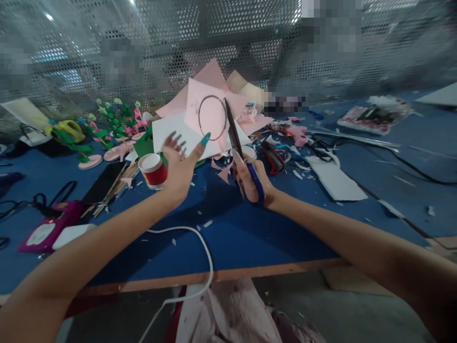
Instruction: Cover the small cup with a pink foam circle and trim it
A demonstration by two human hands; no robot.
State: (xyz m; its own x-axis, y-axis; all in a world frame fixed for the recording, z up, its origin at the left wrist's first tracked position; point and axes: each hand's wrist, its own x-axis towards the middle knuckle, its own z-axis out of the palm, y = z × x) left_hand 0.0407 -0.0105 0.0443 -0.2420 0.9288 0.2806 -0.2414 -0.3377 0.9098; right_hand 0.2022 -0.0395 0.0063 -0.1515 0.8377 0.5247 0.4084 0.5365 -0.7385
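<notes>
My left hand [180, 171] has its thumb against the lower edge of a pink paper sheet [196, 102], which it holds up in front of me. A dark circle is drawn on the sheet. The other fingers are bent and slightly blurred. My right hand [255, 178] grips the blue handles of a pair of scissors [233, 126]. Their dark blades point upward beside the right side of the circle; whether they touch the paper is hard to tell. Behind lie a white sheet [164, 136] and more pink paper [210, 74].
A red and white tub [155, 171] stands left of my hands, near wooden sticks [114, 188], green and pink paper flowers [117, 114] and a purple power strip [53, 224]. To the right are a red cutter [273, 157], scraps and a white piece [337, 178]. A white cable [203, 243] crosses the table edge.
</notes>
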